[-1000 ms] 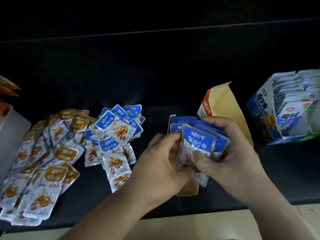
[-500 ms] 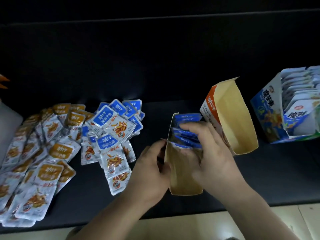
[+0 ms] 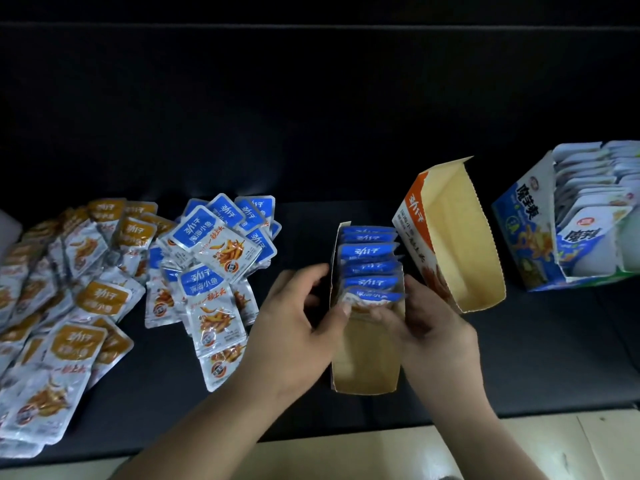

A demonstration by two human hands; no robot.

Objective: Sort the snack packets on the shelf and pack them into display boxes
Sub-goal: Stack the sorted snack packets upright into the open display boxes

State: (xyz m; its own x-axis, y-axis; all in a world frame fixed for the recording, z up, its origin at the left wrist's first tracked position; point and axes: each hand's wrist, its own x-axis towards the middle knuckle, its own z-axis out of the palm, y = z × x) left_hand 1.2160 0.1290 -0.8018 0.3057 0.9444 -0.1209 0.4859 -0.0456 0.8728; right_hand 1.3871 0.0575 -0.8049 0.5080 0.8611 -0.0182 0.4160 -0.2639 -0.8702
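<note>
While the display box (image 3: 363, 372) is stood open on the dark shelf (image 3: 554, 358), its left wall is gripped by the left hand (image 3: 298, 327). The fingers are curled round the outside and the thumb is laid over the rim against the front packet (image 3: 372, 295). That packet is pinched low down by the right hand (image 3: 440, 337), whose fingertips are curled onto its face from the right wall side. How the thumb sits cannot be told.

A row of blue packets (image 3: 369, 252) is held upright in the far half of the box, blue tops up, one behind another. The front packet is placed nearest the camera, touching the row. Brown card interior is exposed in the near half. The lid flap (image 3: 460, 244) is folded back to the right and tilted, with orange print outside and brown inside.

Loose blue packets (image 3: 214, 261) are heaped on the shelf left of the box, near the left hand but apart from it. Orange packets (image 3: 79, 296) are spread further left, just beside that heap. A second box (image 3: 526, 230), blue and white, is set at the far right and packed with pale packets (image 3: 588, 209) on edge. A pale floor strip (image 3: 346, 455) is seen below the shelf front.
</note>
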